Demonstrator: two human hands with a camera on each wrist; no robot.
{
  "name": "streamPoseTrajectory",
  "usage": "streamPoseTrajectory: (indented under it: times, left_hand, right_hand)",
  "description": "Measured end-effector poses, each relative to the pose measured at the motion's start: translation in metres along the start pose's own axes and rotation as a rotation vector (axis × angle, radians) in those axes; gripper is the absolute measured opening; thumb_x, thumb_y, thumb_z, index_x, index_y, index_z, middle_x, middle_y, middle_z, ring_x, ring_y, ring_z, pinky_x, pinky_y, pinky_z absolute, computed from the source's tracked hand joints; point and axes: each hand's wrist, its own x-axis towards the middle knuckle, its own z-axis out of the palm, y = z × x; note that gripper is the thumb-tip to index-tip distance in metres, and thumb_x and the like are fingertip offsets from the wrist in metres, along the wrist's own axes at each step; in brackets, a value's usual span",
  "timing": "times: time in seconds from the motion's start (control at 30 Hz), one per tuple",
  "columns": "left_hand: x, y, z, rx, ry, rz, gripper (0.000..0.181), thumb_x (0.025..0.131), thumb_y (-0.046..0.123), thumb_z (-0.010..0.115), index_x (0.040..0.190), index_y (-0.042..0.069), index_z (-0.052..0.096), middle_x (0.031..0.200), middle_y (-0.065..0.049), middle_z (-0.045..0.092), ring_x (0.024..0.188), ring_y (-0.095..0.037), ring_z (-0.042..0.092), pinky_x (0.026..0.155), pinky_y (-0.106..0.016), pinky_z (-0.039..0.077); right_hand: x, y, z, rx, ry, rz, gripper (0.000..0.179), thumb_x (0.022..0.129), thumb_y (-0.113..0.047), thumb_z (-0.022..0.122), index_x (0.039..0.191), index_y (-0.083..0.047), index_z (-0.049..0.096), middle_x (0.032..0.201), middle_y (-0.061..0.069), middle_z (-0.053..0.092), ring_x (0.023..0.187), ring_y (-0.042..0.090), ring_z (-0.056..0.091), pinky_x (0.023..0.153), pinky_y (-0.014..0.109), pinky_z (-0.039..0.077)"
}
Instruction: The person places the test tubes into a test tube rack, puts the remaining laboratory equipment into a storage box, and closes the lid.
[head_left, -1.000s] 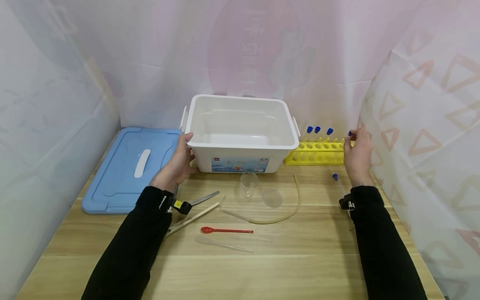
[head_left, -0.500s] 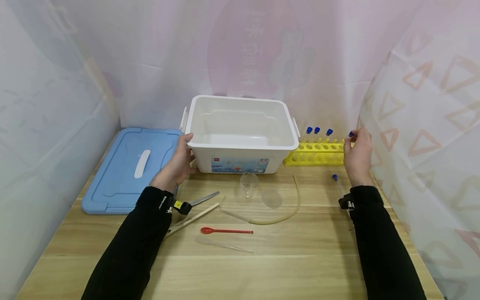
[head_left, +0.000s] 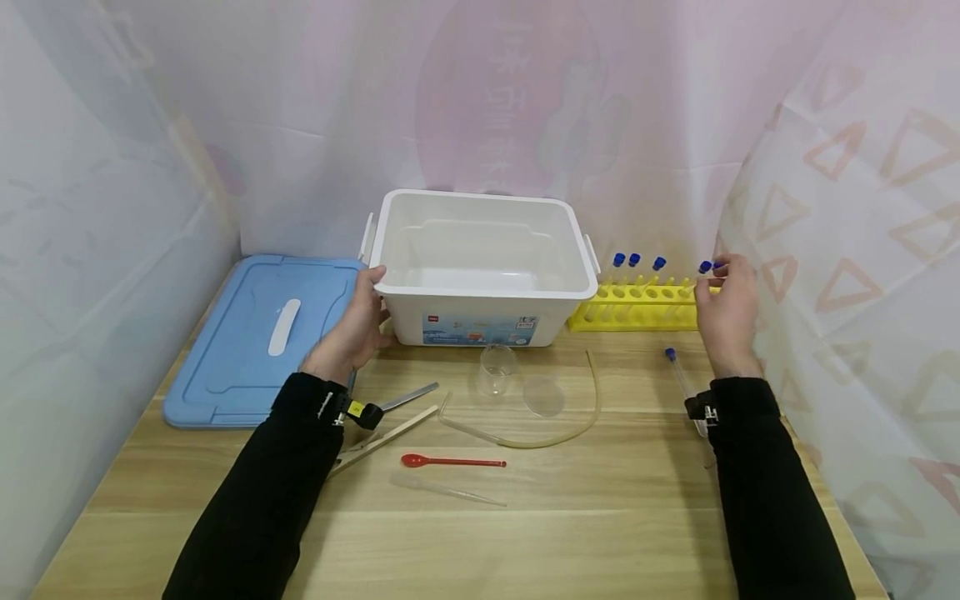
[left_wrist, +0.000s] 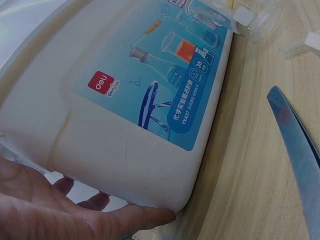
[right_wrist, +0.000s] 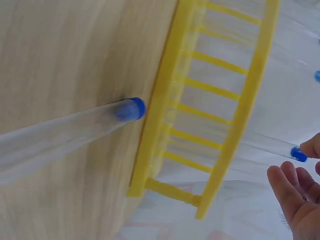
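A white plastic storage box (head_left: 487, 304) stands near the back wall. My left hand (head_left: 352, 325) holds its left end; in the left wrist view the thumb (left_wrist: 145, 217) lies along the lower edge and fingers curl against the end wall. On the right, my right hand (head_left: 731, 312) is at the yellow test tube rack (head_left: 630, 317). Several blue-capped test tubes stand in that rack. In the right wrist view the thumb tip overlaps a blue cap (right_wrist: 298, 154), with a gap between thumb and fingers (right_wrist: 285, 187). Another capped test tube (head_left: 678, 372) lies in front of the rack, partly hidden by the wrist.
A blue lid (head_left: 240, 350) lies at the left. Before the box are a clear beaker (head_left: 498, 371), a clear disc (head_left: 543, 396) and a bent tube (head_left: 551, 442). Tweezers (head_left: 408, 397), a wooden clamp (head_left: 397, 429), a red spoon (head_left: 453, 462) and a dropper (head_left: 450, 492) lie nearer.
My right hand has shifted slightly to the right, away from one blue cap, and a second cap now shows at its fingertips. The left hand and box have stayed put.
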Motion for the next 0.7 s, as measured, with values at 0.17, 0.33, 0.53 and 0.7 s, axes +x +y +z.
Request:
streamPoseTrajectory:
  times: [0.17,0.33,0.53,0.7]
  left_hand:
    - [-0.001,0.0,0.0,0.0,0.001,-0.002,0.089,0.114,0.077,0.02,0.19,0.03,0.016,0.2,-0.013,0.0,0.185,-0.05,-0.007,0.135,-0.096,0.01]
    - [0.0,0.0,0.0,-0.008,-0.004,-0.001,0.089,0.114,0.077,0.02,0.19,0.031,0.015,0.2,-0.012,0.0,0.185,-0.05,-0.008,0.135,-0.096,0.01]
    - [-0.001,0.002,0.0,-0.009,-0.011,0.007,0.089,0.114,0.076,0.02,0.19,0.029,0.018,0.199,-0.013,0.002,0.185,-0.05,-0.007,0.134,-0.096,0.011]
    - [-0.001,0.001,0.0,-0.012,-0.008,0.008,0.088,0.115,0.075,0.02,0.19,0.029,0.019,0.199,-0.013,0.002,0.184,-0.051,-0.008,0.134,-0.097,0.011]
  right_hand:
    - [-0.002,-0.009,-0.014,-0.007,-0.057,-0.002,0.046,0.119,-0.01,0.059,0.161,0.006,0.053,0.147,0.033,0.061,0.138,0.049,0.068,0.107,0.052,0.058]
    - [-0.005,-0.018,-0.028,-0.051,-0.24,0.006,0.052,0.119,-0.011,0.061,0.165,0.008,0.049,0.146,0.038,0.061,0.136,0.057,0.068,0.109,0.067,0.061]
    - [-0.01,-0.022,-0.038,-0.212,-0.471,-0.054,0.046,0.116,-0.014,0.068,0.152,0.013,0.059,0.139,0.041,0.069,0.126,0.058,0.074,0.101,0.068,0.064]
    - [-0.013,-0.019,-0.038,-0.25,-0.625,-0.054,0.04,0.117,-0.013,0.066,0.145,0.014,0.06,0.127,0.037,0.07,0.106,0.047,0.071,0.088,0.054,0.059]
